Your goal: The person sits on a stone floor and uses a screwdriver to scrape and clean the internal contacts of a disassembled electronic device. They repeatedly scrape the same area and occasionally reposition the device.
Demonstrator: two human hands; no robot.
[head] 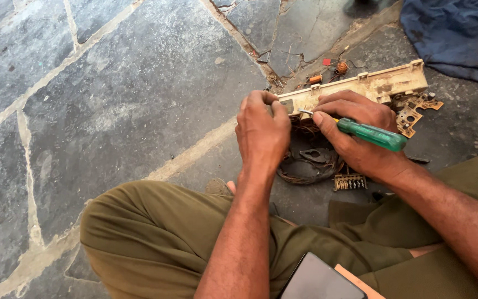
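Green-handled, the one screwdriver (369, 134) sits clenched in the right hand (355, 133), its tip against one long cream plastic housing (372, 86) lying on the stone floor (112, 99) near its far edge. The left hand (261, 133) grasps the housing's near end. One tangle of brown wires (305, 163) lies beneath both hands.

Looking like informal floor-level repair spot, not proper workshop. Person sitting cross-legged on cracked stone-slab floor (117, 94), mortar joints crumbling. Salvaged electronics lying straight on floor: beige plastic housing (372, 86), bare circuit board (413, 111), copper coils (338, 67), wire tangle (308, 163). Blue cloth (460, 33) bunching in corner.
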